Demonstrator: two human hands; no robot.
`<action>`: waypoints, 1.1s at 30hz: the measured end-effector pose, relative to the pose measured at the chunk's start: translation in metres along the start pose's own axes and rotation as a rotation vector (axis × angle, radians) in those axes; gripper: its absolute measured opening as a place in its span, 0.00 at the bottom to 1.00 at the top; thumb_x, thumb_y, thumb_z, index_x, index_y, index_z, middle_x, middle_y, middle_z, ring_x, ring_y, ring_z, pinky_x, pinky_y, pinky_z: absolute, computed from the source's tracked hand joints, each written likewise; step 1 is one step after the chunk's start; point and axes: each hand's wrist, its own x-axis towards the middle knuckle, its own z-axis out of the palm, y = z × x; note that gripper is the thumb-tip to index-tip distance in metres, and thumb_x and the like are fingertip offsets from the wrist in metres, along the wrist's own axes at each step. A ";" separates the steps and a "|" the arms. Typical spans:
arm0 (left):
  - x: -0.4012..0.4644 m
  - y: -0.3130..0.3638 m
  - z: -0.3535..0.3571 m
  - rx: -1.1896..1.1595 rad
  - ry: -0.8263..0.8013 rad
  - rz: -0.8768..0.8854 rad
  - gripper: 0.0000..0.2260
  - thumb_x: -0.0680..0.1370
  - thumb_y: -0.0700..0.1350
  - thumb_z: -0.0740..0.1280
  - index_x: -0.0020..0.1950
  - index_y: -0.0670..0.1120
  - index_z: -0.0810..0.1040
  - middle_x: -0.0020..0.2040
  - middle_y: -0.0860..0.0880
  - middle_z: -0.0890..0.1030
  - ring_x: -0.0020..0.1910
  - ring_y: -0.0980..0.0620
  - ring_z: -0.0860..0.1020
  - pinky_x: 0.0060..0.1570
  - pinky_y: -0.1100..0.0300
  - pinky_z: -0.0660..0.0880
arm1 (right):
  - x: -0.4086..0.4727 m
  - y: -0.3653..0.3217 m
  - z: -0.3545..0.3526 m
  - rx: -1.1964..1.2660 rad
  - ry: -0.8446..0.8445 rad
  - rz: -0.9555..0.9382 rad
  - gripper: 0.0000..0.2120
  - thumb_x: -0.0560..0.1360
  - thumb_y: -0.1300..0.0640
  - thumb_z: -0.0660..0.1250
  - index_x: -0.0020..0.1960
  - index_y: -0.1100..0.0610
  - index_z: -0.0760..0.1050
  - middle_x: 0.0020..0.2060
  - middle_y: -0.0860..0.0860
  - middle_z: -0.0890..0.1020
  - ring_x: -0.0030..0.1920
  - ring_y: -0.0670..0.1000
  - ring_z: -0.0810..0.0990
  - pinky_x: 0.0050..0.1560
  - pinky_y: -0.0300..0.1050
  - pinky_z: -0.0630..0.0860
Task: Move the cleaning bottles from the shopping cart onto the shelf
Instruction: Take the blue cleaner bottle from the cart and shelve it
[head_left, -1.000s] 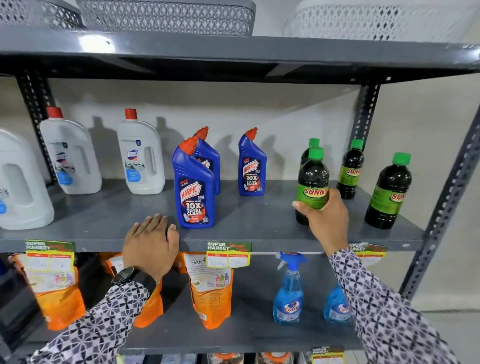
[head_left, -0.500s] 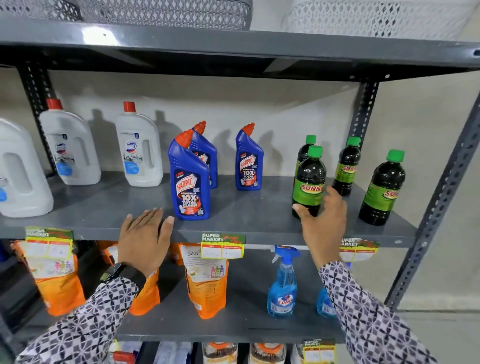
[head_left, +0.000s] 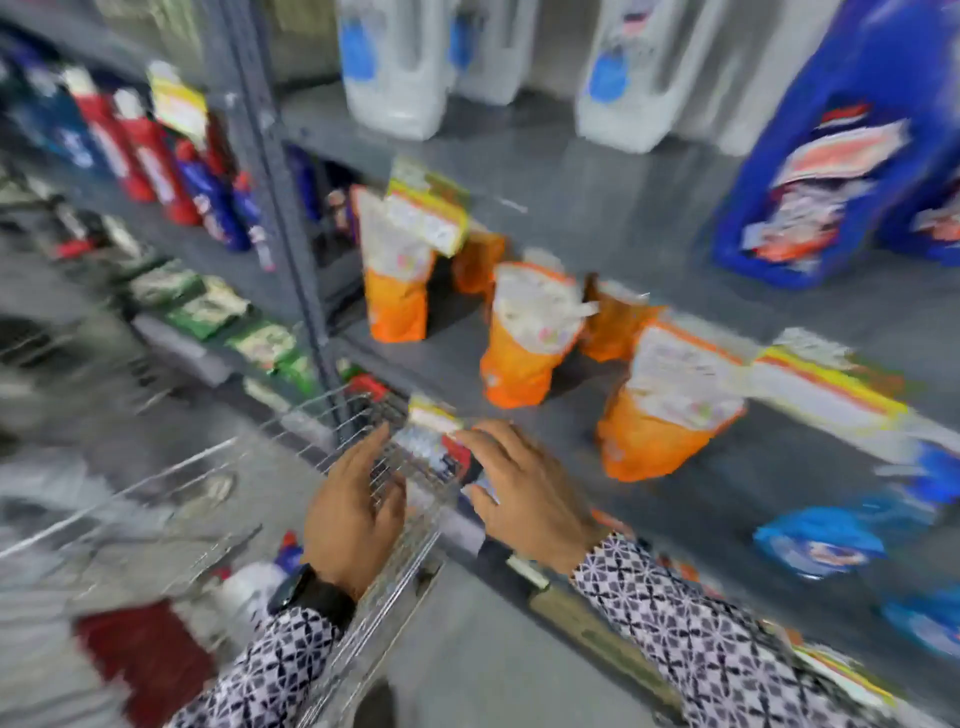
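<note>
The view is blurred by motion. A wire shopping cart fills the lower left, with a white bottle with a red and blue top lying inside it. My left hand hovers over the cart's right rim with fingers spread and holds nothing. My right hand is just to its right, beside the cart, fingers spread and empty. The grey shelf above carries white jugs and a blue cleaner bottle.
Orange refill pouches stand on the lower shelf, with blue spray bottles at the right. Yellow price tags hang on the shelf edges. A neighbouring rack at left holds red and blue bottles. A red patch shows in the cart.
The view has swung down and left from the shelf to the cart. My right hand let go of the black green-capped bottle, and both hands dropped off the shelf toward the cart.
</note>
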 end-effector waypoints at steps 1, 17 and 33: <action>-0.002 -0.032 -0.005 -0.017 -0.001 -0.117 0.25 0.77 0.46 0.68 0.74 0.54 0.72 0.64 0.50 0.83 0.53 0.42 0.85 0.57 0.51 0.80 | 0.012 -0.010 0.023 0.043 -0.099 -0.011 0.26 0.72 0.55 0.72 0.70 0.53 0.75 0.64 0.53 0.79 0.64 0.60 0.79 0.62 0.57 0.80; -0.018 -0.396 0.059 -0.907 -0.109 -1.501 0.09 0.84 0.43 0.57 0.56 0.44 0.77 0.55 0.44 0.79 0.43 0.51 0.78 0.48 0.56 0.73 | 0.140 -0.055 0.418 0.158 -1.203 0.344 0.24 0.73 0.48 0.71 0.65 0.58 0.78 0.60 0.60 0.85 0.58 0.60 0.85 0.59 0.55 0.81; -0.011 -0.423 0.116 -1.195 -0.037 -1.586 0.20 0.85 0.38 0.53 0.77 0.40 0.66 0.77 0.44 0.70 0.78 0.43 0.66 0.77 0.46 0.61 | 0.104 -0.047 0.541 0.243 -1.121 0.671 0.39 0.56 0.47 0.85 0.60 0.59 0.73 0.49 0.55 0.82 0.49 0.56 0.83 0.42 0.48 0.78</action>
